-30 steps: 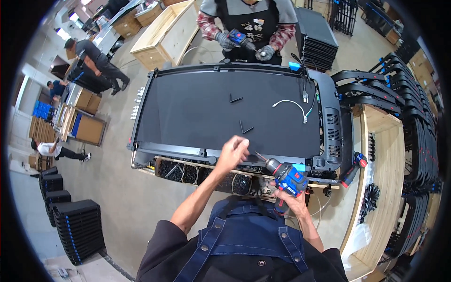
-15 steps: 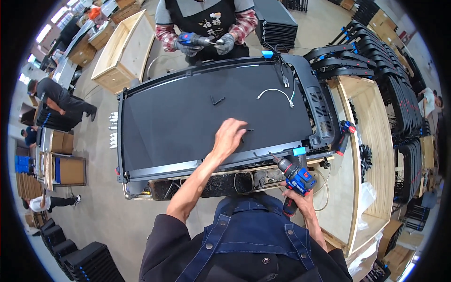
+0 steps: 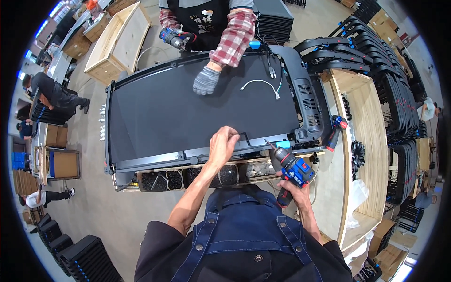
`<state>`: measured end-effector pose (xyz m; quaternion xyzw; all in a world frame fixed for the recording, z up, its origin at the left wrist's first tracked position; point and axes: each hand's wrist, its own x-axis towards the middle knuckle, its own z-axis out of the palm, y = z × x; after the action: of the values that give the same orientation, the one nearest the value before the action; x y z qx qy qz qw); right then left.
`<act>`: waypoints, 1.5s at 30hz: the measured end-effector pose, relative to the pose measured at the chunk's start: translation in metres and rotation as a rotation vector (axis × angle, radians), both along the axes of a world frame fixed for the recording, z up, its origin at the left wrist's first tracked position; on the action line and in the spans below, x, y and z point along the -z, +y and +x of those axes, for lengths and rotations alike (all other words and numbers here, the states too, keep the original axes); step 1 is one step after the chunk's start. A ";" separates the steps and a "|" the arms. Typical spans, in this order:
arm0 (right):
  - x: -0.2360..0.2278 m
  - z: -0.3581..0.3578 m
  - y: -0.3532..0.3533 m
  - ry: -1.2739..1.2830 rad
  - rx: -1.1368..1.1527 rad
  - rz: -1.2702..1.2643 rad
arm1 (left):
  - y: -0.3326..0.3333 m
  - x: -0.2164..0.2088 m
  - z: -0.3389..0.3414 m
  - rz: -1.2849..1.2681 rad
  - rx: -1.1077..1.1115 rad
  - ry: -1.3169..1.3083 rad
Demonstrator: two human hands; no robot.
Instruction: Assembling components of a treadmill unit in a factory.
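Observation:
A treadmill with a black running belt (image 3: 155, 117) lies in front of me. Over its near side rail, my left hand (image 3: 224, 144) pinches a black L-shaped hex key (image 3: 247, 138) between thumb and fingers. My right hand (image 3: 296, 191) grips a blue and black cordless drill (image 3: 296, 170) by its handle, bit toward the near rail close to a blue piece (image 3: 280, 144). Across the belt, a co-worker's grey-gloved hand (image 3: 206, 81) is closed low over the surface, hiding what is under it. The co-worker's other hand holds a second blue drill (image 3: 173, 38).
Loose white cable (image 3: 258, 81) lies on the belt's right part. Below the near rail sit black bins (image 3: 175, 180) of small parts. A red and black power tool (image 3: 336, 134) rests by a wooden crate (image 3: 346, 155) on the right. Black frames (image 3: 394, 89) are stacked beyond.
My left hand has closed on the hex key beside the near rail. The co-worker's gloved hand has reached onto the belt, over where black keys lay. My drill stays in my right hand.

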<state>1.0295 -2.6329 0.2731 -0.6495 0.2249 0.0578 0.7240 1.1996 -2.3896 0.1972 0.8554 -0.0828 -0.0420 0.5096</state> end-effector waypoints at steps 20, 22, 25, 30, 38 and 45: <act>0.012 0.051 -0.125 -0.069 -0.428 -0.002 | -0.092 0.017 0.021 0.404 0.482 -0.646; 0.017 0.066 -0.131 -0.058 -0.556 -0.225 | -0.093 0.023 0.025 0.401 0.457 -0.625; 0.008 0.094 -0.134 -0.048 -0.707 -0.470 | -0.091 0.030 0.028 0.416 0.445 -0.588; -0.012 0.134 -0.115 -0.127 -0.804 -0.600 | -0.091 0.037 0.028 0.421 0.417 -0.520; -0.026 0.163 -0.097 -0.009 -1.002 -0.735 | -0.088 0.045 0.030 0.366 0.383 -0.494; -0.030 0.172 -0.081 0.029 -1.074 -0.827 | -0.085 0.042 0.033 0.342 0.400 -0.493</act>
<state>1.2012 -2.7136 0.3028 -0.8938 -0.1155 0.3275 0.2839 1.2325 -2.4747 0.1555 0.8796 -0.3606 0.0535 0.3056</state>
